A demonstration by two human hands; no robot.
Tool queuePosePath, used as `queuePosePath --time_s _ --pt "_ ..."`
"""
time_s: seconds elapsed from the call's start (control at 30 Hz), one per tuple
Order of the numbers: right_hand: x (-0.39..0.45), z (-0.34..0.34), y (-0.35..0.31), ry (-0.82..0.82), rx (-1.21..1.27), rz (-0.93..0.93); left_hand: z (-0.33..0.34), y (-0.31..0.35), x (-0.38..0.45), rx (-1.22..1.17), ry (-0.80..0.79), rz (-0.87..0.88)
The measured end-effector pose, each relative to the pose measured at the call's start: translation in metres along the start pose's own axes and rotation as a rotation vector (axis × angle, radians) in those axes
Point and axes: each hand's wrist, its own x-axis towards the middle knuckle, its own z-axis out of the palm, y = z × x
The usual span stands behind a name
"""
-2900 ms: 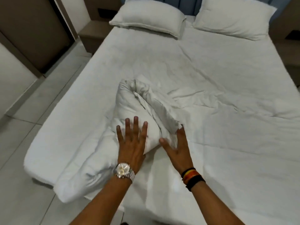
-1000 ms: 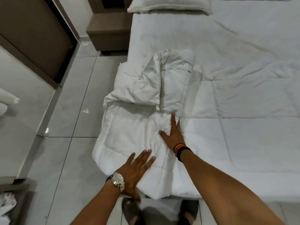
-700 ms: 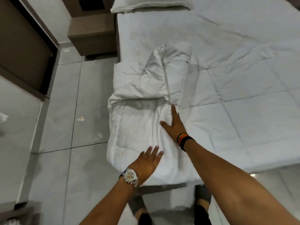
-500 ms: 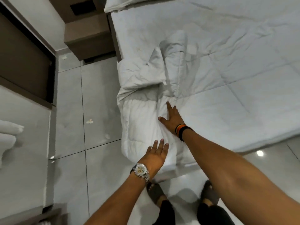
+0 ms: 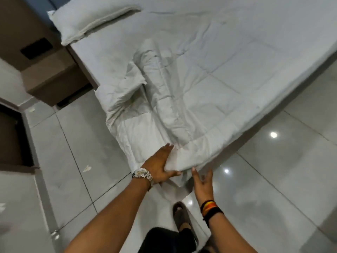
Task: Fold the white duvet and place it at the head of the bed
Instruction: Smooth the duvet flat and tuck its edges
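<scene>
The white duvet (image 5: 209,99) lies spread over the bed, with a bunched, rolled section along its left side near the bed's left edge. Its near corner hangs over the foot of the bed. My left hand (image 5: 160,167), with a wristwatch, grips that corner, thumb under and fingers on top. My right hand (image 5: 203,181), with dark and orange wristbands, is just below the same hem, fingers spread and touching the fabric's underside without gripping it.
A white pillow (image 5: 87,21) lies at the head of the bed, top left. A brown bedside unit (image 5: 51,77) stands left of the bed. Glossy grey floor tiles (image 5: 273,179) surround the foot. My sandalled foot (image 5: 182,218) stands on them.
Both hands left the top of the duvet and dropped to its near corner at the foot. My left hand has taken hold of the corner. The view has swung and tilted.
</scene>
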Motion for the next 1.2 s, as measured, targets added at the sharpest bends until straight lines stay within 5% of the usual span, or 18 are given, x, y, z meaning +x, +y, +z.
queuePosePath --time_s 0.2,0.3,0.47,0.77,0.97,1.07,1.2 --pt "-0.003 0.075 0.009 -0.093 0.268 0.121 -0.003 -0.049 0.004 -0.189 0.147 -0.21" --pt "0.02 0.121 0.014 -0.003 0.395 0.225 0.0 -0.091 0.016 -0.299 0.158 -0.259" --pt "0.041 0.168 0.041 0.286 0.448 0.284 0.009 -0.141 0.033 -0.29 0.094 -0.102" --pt "-0.043 0.111 0.05 0.52 0.43 0.144 0.0 -0.147 0.0 0.04 0.128 0.349" --pt "-0.044 0.159 0.065 0.496 0.444 0.093 -0.063 -0.172 0.029 0.139 0.354 0.355" --pt "-0.049 0.191 0.08 0.626 0.367 -0.006 -0.123 -0.202 0.06 0.278 0.448 0.242" --pt "-0.06 0.237 0.071 0.786 0.007 -0.135 -0.179 -0.251 0.088 0.325 0.395 0.108"
